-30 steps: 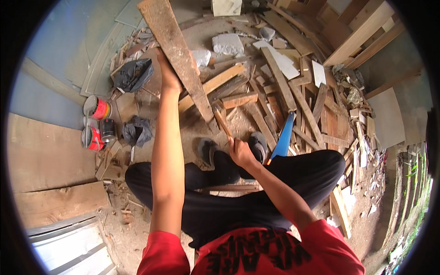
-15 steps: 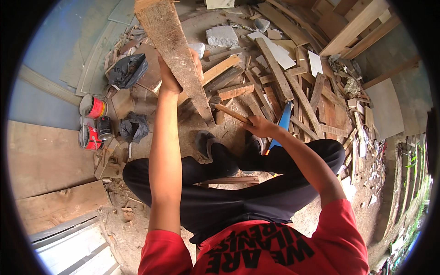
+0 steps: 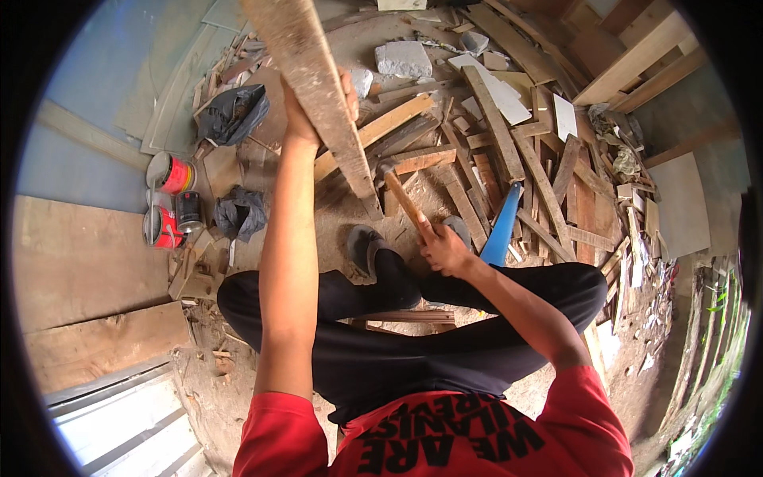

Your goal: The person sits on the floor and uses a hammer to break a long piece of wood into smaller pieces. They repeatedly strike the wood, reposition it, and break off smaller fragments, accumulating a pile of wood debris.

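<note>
A long, rough wooden plank (image 3: 314, 75) stands tilted in front of me, its narrow lower end nearest my feet. My left hand (image 3: 298, 123) is wrapped round it from behind, with fingertips showing at its right edge. In my right hand (image 3: 445, 250) is a hammer (image 3: 407, 199), gripped by its wooden handle. The hammer's head is just right of the plank's lower part, and from this angle I cannot tell if they touch. Beyond my right hand, a long blue tapered blade (image 3: 502, 226), like a saw's, leans among the wood.
Scrap boards (image 3: 493, 119) are heaped ahead and to the right, with a pale concrete block (image 3: 403, 59) behind. Paint cans (image 3: 167, 226) and black plastic bags (image 3: 241, 213) lie at the left. Below me is a low wooden stool (image 3: 409, 316).
My right hand has drawn back toward me, and the hammer has swung so its head points farther away. My left hand keeps its hold on the plank; the view has shifted slightly.
</note>
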`<state>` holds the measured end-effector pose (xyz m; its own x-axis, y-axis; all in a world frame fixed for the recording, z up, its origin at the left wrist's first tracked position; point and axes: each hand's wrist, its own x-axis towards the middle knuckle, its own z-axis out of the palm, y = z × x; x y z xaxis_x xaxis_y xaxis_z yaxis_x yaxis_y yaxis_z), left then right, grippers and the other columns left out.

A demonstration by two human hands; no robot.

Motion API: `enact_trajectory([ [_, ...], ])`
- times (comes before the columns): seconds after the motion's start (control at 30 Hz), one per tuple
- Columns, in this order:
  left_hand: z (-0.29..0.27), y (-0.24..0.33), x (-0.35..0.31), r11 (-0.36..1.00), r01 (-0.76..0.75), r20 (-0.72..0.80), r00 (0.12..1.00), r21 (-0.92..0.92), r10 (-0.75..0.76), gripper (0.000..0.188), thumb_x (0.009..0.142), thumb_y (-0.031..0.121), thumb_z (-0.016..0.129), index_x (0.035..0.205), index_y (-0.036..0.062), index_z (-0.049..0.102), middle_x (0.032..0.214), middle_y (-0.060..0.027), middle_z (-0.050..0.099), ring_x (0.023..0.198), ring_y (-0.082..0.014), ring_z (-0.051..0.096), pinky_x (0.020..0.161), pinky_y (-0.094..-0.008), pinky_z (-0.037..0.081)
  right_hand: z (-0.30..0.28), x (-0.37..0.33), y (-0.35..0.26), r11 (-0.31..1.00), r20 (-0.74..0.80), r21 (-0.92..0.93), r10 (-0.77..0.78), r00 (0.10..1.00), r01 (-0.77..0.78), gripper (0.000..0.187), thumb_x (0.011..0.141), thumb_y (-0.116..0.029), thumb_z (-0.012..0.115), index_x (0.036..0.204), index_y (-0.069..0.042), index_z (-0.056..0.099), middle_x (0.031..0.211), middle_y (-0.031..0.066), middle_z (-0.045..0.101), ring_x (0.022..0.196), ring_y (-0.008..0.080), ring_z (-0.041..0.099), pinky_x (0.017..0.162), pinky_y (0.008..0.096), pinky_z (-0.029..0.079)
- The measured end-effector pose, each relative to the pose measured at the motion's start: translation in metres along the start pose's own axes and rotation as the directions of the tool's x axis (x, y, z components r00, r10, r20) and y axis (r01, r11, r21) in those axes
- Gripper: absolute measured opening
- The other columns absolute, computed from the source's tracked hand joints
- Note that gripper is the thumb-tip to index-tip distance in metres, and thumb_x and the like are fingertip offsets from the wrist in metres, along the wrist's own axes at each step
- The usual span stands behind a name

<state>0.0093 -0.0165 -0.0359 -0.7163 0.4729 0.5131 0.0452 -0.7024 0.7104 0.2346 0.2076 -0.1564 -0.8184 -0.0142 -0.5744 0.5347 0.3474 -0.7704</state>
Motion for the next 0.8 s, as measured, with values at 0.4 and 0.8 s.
enact_trajectory([
  [0.4,-0.002,0.002,0.011,0.963,0.076,-0.408,0.912,0.26,0.038,0.096,0.082,0.09,0.013,0.083,0.0065,0.059,0.067,-0.0095,0.058,0.056,-0.0221,0.059,0.051,-0.0367,0.051,-0.009,-0.066,-0.129,0.685,-0.304,0.422,-0.51,0.805,0.594,0.054,0.105,-0.053,0.032,0.09,-0.005,0.049,0.062,-0.0021,0.044,0.049,0.0073,0.039,0.044,0.0251,0.032],
  [0.8,-0.011,0.003,0.009,0.992,0.026,-0.129,0.992,0.122,-0.011,0.089,0.087,0.084,0.019,0.086,0.0037,0.056,0.074,-0.0103,0.058,0.057,-0.0231,0.059,0.051,-0.0361,0.052,0.038,0.025,0.037,0.85,-0.229,-0.391,-0.461,0.858,0.352,0.045,0.101,-0.032,0.054,0.077,0.006,0.054,0.07,0.0369,0.057,0.076,0.0551,0.059,0.061,0.0603,0.047],
])
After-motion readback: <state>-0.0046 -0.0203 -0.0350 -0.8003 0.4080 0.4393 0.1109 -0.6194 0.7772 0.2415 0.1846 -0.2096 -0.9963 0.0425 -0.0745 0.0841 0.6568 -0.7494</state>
